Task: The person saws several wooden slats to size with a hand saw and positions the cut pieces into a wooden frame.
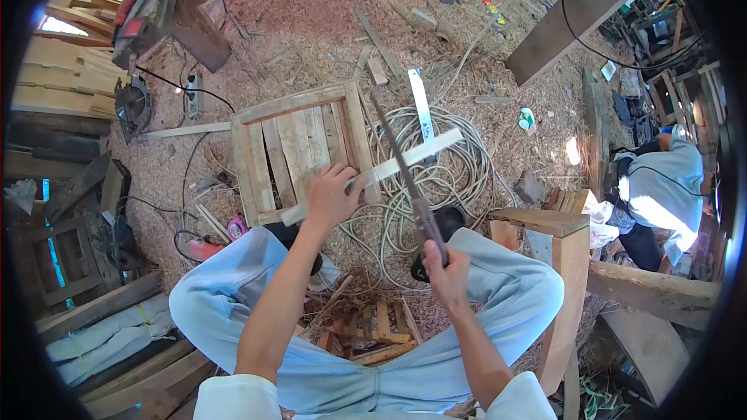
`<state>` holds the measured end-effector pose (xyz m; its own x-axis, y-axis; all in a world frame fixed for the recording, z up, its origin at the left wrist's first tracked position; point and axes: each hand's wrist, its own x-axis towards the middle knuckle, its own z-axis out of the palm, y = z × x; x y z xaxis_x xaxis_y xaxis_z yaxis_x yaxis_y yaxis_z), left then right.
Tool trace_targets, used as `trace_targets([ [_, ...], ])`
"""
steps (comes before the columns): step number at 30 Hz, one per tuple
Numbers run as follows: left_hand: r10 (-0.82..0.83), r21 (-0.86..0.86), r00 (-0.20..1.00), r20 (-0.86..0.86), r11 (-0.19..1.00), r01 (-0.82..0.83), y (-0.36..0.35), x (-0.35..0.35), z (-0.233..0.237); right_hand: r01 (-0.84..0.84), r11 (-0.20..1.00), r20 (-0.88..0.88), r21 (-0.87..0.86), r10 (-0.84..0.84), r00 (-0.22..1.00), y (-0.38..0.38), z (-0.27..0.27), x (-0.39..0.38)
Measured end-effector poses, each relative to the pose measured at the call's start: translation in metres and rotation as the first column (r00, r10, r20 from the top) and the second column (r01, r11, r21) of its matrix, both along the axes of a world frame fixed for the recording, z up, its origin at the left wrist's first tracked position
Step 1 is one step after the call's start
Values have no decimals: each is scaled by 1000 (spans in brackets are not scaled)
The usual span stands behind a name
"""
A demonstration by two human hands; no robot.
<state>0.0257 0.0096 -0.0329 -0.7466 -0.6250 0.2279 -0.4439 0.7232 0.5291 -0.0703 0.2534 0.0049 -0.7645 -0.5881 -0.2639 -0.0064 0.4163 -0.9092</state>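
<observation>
My left hand [333,196] presses a pale wood strip [385,170] down on the near right part of a slatted wooden frame [299,144]. The strip's right end sticks out past the frame, over a coil of hose. In my right hand [447,271] is the handle of a saw [403,167]. Its long thin blade points away from me and crosses the strip to the right of my left hand. Whether the teeth touch the wood cannot be made out.
Coiled hose [475,179] lies beyond my feet, with a metal ruler [421,105] over it. A circular saw [133,105] and power strip [193,96] are at the left. A wooden post [566,303] stands at my right knee. Another person [661,187] crouches at the far right.
</observation>
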Motion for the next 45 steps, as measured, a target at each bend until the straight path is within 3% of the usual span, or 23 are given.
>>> trace_targets([
  [4, 91, 128, 992, 89, 987, -102, 4, -7, -7, -22, 999, 64, -30, 24, 998, 8, -2, 22],
  [6, 6, 113, 999, 51, 994, -12, 5, -10, -7, -1, 1000, 111, -25, 4, 994, 8, -5, 30],
  [12, -61, 100, 997, 40, 993, 57, 6, -8, -6, -55, 998, 7, -9, 55, 998, 13, 21, 36],
  [16, -72, 119, 996, 55, 991, 65, 3, -13, -10, -33, 999, 67, 32, 31, 997, 12, 19, 40],
  [19, -63, 117, 990, 127, 992, 48, 0, -16, -5, -25, 992, 41, 126, 20, 999, 4, 29, 45],
  [21, 34, 118, 953, 302, 990, -72, 3, -18, 1, -45, 990, -18, 134, 48, 999, 1, 41, 47],
  [24, 3, 122, 932, 363, 991, -51, 4, -18, 0, -45, 986, 57, 159, 36, 998, 2, 39, 43],
  [27, -27, 139, 916, 400, 990, -32, 4, -18, -1, -55, 978, 5, 201, 55, 998, -4, 44, 46],
  [32, -78, 162, 924, 375, 987, 17, 2, -15, -10, -73, 970, -33, 231, 82, 996, -27, 76, 52],
  [34, -90, 168, 939, 331, 985, 36, 1, -14, -14, -109, 930, -17, 351, 123, 992, -35, 85, 41],
  [41, -71, 153, 938, 339, 988, 19, -3, -17, -7, -99, 960, -206, 263, 156, 966, -95, 38, 20],
  [45, -88, 198, 907, 413, 980, 4, 0, -19, -6, -46, 972, -128, 230, 77, 989, -83, 27, 29],
])
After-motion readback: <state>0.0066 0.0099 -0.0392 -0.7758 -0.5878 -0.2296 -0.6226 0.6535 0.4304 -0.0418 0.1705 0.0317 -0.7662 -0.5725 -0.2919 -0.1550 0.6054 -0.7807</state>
